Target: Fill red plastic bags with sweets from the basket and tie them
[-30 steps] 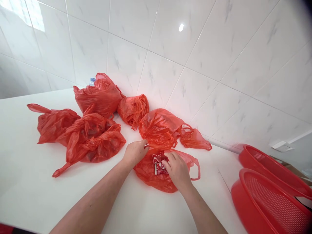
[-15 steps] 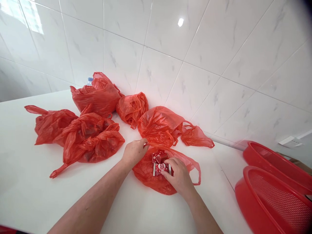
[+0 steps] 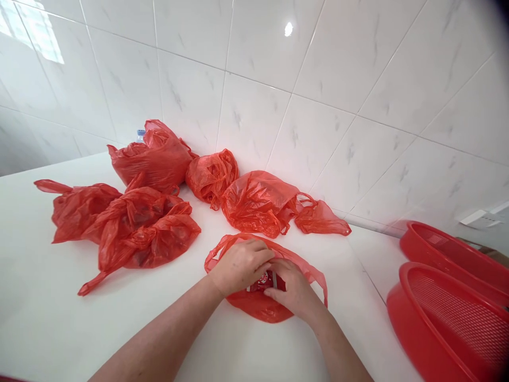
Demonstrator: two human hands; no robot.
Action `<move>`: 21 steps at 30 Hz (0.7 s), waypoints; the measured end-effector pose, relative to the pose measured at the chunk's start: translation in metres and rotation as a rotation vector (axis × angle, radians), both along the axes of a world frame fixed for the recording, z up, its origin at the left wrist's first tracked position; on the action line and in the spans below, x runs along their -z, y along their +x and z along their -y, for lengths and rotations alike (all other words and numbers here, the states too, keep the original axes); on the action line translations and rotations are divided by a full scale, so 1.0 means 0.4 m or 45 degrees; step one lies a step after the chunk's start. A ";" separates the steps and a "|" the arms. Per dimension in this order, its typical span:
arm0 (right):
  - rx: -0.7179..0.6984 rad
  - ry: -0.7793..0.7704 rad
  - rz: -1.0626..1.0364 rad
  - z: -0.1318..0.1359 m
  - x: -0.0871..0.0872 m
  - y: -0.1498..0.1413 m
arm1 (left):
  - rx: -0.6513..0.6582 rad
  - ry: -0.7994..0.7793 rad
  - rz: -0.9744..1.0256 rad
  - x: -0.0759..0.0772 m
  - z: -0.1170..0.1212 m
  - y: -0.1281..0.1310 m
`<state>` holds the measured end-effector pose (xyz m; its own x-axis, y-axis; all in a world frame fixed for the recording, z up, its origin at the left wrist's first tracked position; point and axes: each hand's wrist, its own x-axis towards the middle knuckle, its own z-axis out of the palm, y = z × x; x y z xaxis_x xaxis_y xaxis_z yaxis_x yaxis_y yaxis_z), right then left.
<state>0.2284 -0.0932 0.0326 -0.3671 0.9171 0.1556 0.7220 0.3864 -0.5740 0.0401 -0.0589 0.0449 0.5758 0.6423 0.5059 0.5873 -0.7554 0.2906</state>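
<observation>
An open red plastic bag [image 3: 264, 313] lies on the white table in front of me. Small red packets with white print [image 3: 262, 281] sit inside it, partly covered by my hands. My right hand [image 3: 294, 289] reaches in from the right, its thumb and fingers closed around the right end of the front packet. Over the bag's left and middle part, my left hand [image 3: 240, 265] is bent inward with its fingers curled together, close to the right fingertips. Whatever the left fingers hold is hidden beneath them.
Knotted red plastic bags [image 3: 147, 228] lie to the left. More red bags [image 3: 258, 201] stand along the tiled wall, with a blue-capped bottle [image 3: 140, 136] behind the far one. Red mesh baskets [image 3: 413, 281] stand at the right beside the white table [image 3: 222, 350].
My left hand has left the bag's back-left rim and moved right, over the packets beside my right hand. The right hand stays at the packets. The view has shifted slightly.
</observation>
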 end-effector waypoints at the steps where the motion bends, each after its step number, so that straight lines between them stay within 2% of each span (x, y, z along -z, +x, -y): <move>1: 0.001 0.002 0.007 0.002 -0.001 -0.001 | 0.031 -0.036 -0.044 0.011 -0.002 0.008; 5: 0.008 -0.001 0.041 0.009 -0.004 0.007 | -0.036 -0.133 -0.126 0.061 -0.035 0.006; 7: 0.006 -0.024 0.049 0.010 -0.006 0.018 | -0.083 -0.162 -0.120 0.072 -0.050 -0.005; 11: 0.087 0.096 0.025 -0.002 -0.007 0.051 | -0.137 -0.178 -0.145 0.070 -0.055 -0.016; 15: 0.325 0.219 0.035 -0.018 -0.010 0.086 | -0.174 -0.238 -0.108 0.066 -0.050 -0.017; 18: 0.361 0.120 0.073 -0.014 -0.018 0.097 | -0.208 -0.295 -0.049 0.070 -0.054 -0.020; 21: 0.232 -0.041 0.094 -0.001 -0.024 0.093 | -0.222 -0.277 -0.028 0.071 -0.058 -0.023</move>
